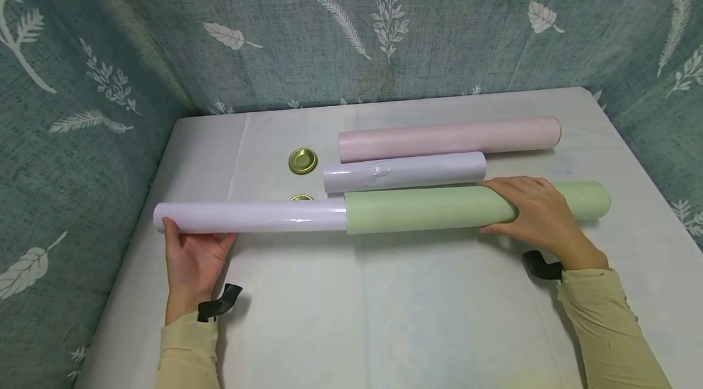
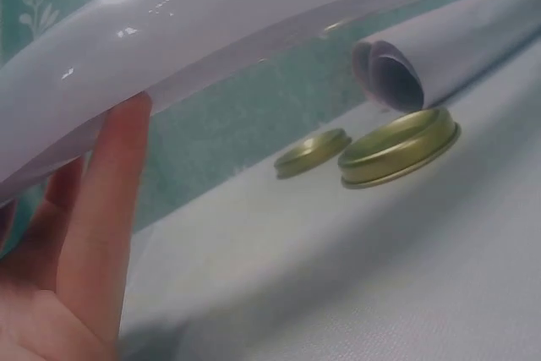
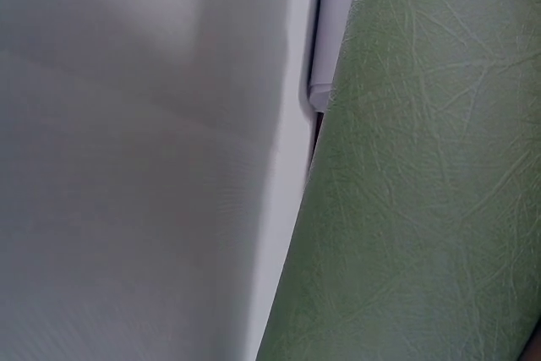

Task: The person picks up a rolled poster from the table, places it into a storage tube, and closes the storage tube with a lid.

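A long white glossy roll (image 1: 263,217) lies in line with a thicker green roll (image 1: 406,210), its right end going into the green roll's left opening. My left hand (image 1: 196,264), palm up, supports the white roll near its left end. In the left wrist view, a straight finger (image 2: 110,217) touches the underside of the roll, which is raised over the table; other fingertips are hidden behind it. From above, my right hand (image 1: 535,215) grips the green roll right of its middle, fingers over the top and thumb at the near side. Green textured surface (image 3: 431,166) fills much of the right wrist view.
Behind the green roll lie a shorter white roll (image 1: 406,172) and a pink roll (image 1: 450,137). Two gold jar lids (image 1: 302,160) lie on the white-covered table (image 1: 307,316), one partly hidden by the long white roll. Leaf-patterned green cloth (image 1: 274,65) hangs around the table.
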`<control>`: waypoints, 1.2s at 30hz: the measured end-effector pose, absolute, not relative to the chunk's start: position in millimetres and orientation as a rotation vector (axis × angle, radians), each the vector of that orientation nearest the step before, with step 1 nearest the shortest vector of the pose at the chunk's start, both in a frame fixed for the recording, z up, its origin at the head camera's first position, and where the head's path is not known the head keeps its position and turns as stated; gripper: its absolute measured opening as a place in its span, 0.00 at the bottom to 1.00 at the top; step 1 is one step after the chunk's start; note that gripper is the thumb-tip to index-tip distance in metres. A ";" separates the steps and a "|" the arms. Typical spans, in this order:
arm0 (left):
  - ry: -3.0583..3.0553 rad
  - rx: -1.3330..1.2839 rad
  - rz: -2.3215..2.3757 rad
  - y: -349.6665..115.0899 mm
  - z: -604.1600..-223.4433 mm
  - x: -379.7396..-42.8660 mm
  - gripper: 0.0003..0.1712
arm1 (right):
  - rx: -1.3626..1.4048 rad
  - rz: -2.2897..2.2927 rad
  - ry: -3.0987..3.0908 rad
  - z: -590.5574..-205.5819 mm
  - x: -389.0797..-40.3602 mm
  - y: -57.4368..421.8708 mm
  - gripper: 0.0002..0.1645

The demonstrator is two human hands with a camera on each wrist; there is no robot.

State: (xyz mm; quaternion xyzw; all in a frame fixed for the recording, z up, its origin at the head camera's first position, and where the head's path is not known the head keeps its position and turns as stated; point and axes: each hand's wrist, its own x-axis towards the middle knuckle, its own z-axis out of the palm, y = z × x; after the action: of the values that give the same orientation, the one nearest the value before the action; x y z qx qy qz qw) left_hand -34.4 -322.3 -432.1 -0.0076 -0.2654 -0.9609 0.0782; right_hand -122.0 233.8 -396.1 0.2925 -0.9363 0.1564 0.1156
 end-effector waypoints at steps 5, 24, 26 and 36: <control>-0.769 -0.029 -2.881 -322.8 -432.8 -35.7 0.31 | 0.891 0.418 -2.733 -398.5 -122.6 232.9 0.51; -1.232 0.224 -2.508 -316.5 -432.0 -38.9 0.31 | 0.895 0.349 -2.762 -404.2 -123.6 228.4 0.51; -1.288 0.223 -2.485 -316.4 -431.9 -38.8 0.33 | 0.892 0.344 -2.776 -404.5 -124.1 228.1 0.51; -1.552 0.288 -2.411 -310.3 -426.7 -40.4 0.36 | 0.890 0.342 -2.798 -405.2 -122.6 227.6 0.51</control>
State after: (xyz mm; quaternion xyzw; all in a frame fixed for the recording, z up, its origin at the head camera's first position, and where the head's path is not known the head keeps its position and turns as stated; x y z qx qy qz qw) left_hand -40.4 -310.3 -426.7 0.0992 -0.5341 -0.8296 0.1294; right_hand -122.6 227.6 -405.2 0.2997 -0.9425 0.1153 0.0928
